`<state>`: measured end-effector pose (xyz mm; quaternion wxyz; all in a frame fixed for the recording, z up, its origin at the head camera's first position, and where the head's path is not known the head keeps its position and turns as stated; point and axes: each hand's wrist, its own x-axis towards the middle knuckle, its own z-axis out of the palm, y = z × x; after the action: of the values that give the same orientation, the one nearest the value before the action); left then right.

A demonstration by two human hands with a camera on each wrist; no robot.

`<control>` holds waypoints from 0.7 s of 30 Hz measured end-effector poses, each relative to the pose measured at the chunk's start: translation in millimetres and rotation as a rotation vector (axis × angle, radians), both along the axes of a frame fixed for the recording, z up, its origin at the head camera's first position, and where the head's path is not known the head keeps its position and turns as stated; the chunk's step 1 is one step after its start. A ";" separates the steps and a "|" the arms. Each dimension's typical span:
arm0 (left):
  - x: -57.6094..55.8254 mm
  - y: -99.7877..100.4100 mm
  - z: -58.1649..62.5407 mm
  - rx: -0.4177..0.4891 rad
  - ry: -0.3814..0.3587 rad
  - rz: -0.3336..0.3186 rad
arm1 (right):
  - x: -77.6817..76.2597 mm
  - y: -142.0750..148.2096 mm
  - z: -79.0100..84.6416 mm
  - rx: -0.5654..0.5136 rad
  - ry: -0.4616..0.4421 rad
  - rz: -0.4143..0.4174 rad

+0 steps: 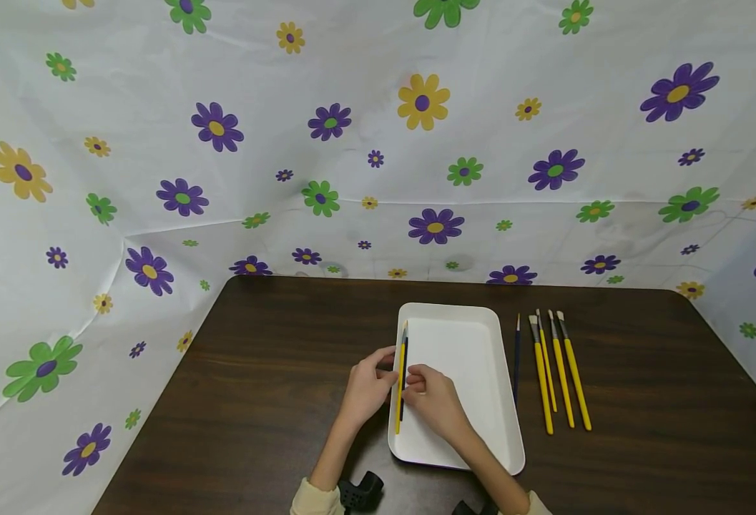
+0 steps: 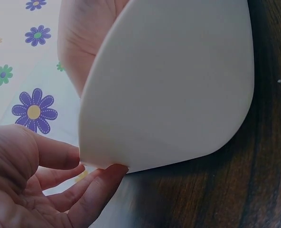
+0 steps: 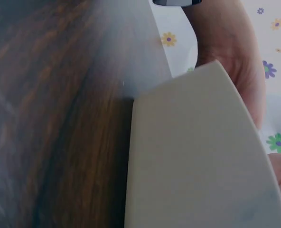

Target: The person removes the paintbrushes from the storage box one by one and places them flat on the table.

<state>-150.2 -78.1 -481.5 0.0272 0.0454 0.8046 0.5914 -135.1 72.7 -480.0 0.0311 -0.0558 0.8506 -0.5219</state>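
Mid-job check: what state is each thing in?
Tray: flat on table, right side up.
Yellow brush inside: lying along tray's left side.
Dark brush inside: lying beside it.
Dark brush outside: lying right of tray.
Four yellow brushes: lying on table, bristles away from person.
Left hand: touching tray's edge.
Right hand: fingers bent over tray, grip unclear.

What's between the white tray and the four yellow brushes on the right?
One dark brush lies between the white tray and the yellow brushes, on the brown table close beside the tray's right edge; the head view shows it.
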 end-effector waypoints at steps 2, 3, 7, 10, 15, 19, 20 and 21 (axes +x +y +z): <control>-0.3 -0.2 -0.2 0.004 0.004 -0.001 | 0.9 -2.4 0.0 -0.003 0.006 0.012; -0.3 -0.2 -0.3 0.005 0.006 -0.001 | 1.5 -3.5 0.0 -0.005 0.008 0.018; -0.3 0.2 -0.9 0.007 0.010 -0.001 | 3.5 -7.0 0.1 -0.002 0.033 0.030; -0.3 0.4 -1.4 0.001 0.015 -0.001 | 4.7 -8.5 -0.3 0.004 0.048 0.030; -1.3 0.5 -2.7 0.006 0.017 -0.001 | 4.6 -10.4 -2.5 0.015 0.060 0.020; -1.9 0.6 -2.6 0.007 0.014 0.003 | 4.3 -11.5 -4.2 0.011 0.065 0.007; -1.9 0.6 -2.5 0.007 0.012 0.003 | 4.5 -11.7 -4.4 0.004 0.063 0.004; -1.8 0.6 -2.4 0.006 0.011 0.003 | 4.7 -11.9 -4.5 -0.003 0.062 0.003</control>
<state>-152.0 -77.5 -483.9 0.0217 0.0476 0.8030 0.5936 -130.4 60.8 -484.5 0.0056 -0.0732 0.8503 -0.5212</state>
